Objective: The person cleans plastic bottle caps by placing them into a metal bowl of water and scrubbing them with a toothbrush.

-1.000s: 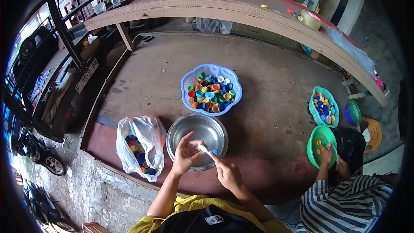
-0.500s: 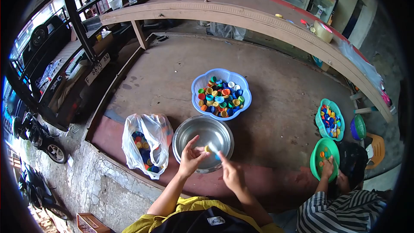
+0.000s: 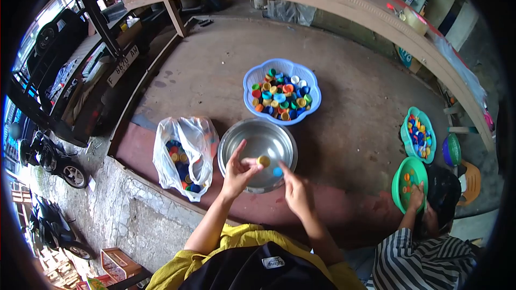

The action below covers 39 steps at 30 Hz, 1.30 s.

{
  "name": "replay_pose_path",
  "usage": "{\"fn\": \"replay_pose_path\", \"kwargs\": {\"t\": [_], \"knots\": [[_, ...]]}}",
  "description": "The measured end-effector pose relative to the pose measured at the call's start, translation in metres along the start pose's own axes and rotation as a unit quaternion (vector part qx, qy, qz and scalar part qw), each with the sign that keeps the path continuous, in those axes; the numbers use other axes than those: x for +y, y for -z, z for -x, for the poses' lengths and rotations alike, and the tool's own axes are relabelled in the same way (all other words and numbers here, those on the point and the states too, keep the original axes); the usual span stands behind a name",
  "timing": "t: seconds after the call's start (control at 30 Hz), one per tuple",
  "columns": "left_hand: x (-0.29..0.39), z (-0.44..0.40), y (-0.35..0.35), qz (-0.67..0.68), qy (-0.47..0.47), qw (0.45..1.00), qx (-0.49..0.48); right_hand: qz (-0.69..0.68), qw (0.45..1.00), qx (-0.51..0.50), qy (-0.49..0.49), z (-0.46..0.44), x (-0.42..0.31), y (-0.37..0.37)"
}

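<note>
Yellow cap (image 3: pixel 263 161) in L hand (image 3: pixel 239 175) over round shiny steel bowl (image 3: pixel 242 133); lt-blue cap (image 3: pixel 277 172) inside, nr R hand (image 3: pixel 299 195).

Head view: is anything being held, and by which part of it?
A yellow cap is held by its edge, at the thumb and fingertips of the left hand. Whether the right hand holds anything cannot be told.

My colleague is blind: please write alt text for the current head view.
The left hand pinches a yellow cap above a metal bowl, the right hand close by; a basket and plastic bag hold colorful caps. Another person is nearby.
</note>
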State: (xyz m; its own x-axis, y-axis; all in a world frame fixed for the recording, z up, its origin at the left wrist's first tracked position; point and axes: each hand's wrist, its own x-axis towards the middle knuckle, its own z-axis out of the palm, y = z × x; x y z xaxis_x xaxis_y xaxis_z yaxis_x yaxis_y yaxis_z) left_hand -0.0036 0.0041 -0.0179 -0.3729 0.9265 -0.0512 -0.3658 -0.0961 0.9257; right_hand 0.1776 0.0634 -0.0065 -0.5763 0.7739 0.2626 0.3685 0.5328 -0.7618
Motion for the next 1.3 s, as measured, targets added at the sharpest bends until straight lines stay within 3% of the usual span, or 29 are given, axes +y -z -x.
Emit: {"fn": "replay_pose_path", "kwargs": {"t": [0.1,0.13,0.2,0.23,0.27,0.43,0.53,0.6,0.67,0.73,0.8,0.87,0.93,1.07,1.2,1.3], "knots": [[0.002,-0.004,-0.003,-0.021,-0.015,1.0,0.016,-0.016,0.993,0.093,0.068,-0.007,-0.001,0.006],[-0.001,-0.003,-0.002,-0.021,-0.016,1.0,0.015,-0.023,0.989,0.093,0.109,-0.006,-0.015,0.007],[-0.002,-0.002,0.0,-0.03,-0.014,0.999,0.005,0.027,0.996,-0.063,0.053,0.006,-0.015,0.001],[-0.001,-0.001,0.001,-0.038,-0.01,0.999,-0.002,-0.007,0.998,-0.01,0.063,0.001,-0.013,-0.002],[-0.001,0.001,0.0,-0.044,-0.005,0.999,-0.006,-0.001,1.0,-0.013,0.001,-0.003,-0.011,0.006],[-0.003,0.001,0.001,-0.005,-0.007,1.0,0.014,-0.001,0.993,0.024,0.115,0.01,-0.011,-0.005],[-0.003,-0.001,-0.003,0.023,-0.004,0.999,0.028,0.034,0.998,0.052,-0.007,0.011,0.002,-0.003],[-0.005,0.0,-0.003,0.038,-0.001,0.999,0.03,0.033,0.992,0.102,0.059,0.013,0.002,-0.011],[-0.004,-0.001,-0.004,0.046,0.005,0.999,0.026,0.053,0.991,0.061,0.108,0.022,-0.008,-0.013],[-0.006,-0.004,-0.005,0.051,0.01,0.998,0.023,0.037,0.998,0.047,0.012,0.015,-0.004,-0.014],[-0.009,-0.002,-0.004,0.083,0.017,0.996,0.01,-0.043,0.993,0.111,0.024,0.001,0.011,-0.02],[-0.009,-0.003,-0.001,0.105,0.02,0.994,-0.005,-0.205,0.976,0.064,-0.025,-0.002,0.013,-0.026],[-0.011,-0.004,-0.002,0.127,0.019,0.992,-0.016,-0.429,0.868,-0.098,-0.228,0.009,-0.01,-0.014],[-0.017,-0.004,-0.005,0.096,0.009,0.995,-0.007,-0.437,0.866,-0.102,-0.223,0.012,-0.014,-0.022],[-0.017,-0.004,-0.009,0.053,-0.01,0.998,0.022,-0.358,0.917,-0.054,-0.169,0.014,-0.012,-0.034],[-0.012,-0.004,-0.008,0.072,0.034,0.997,0.011,-0.285,0.949,-0.026,-0.134,0.014,-0.006,-0.037]]}}
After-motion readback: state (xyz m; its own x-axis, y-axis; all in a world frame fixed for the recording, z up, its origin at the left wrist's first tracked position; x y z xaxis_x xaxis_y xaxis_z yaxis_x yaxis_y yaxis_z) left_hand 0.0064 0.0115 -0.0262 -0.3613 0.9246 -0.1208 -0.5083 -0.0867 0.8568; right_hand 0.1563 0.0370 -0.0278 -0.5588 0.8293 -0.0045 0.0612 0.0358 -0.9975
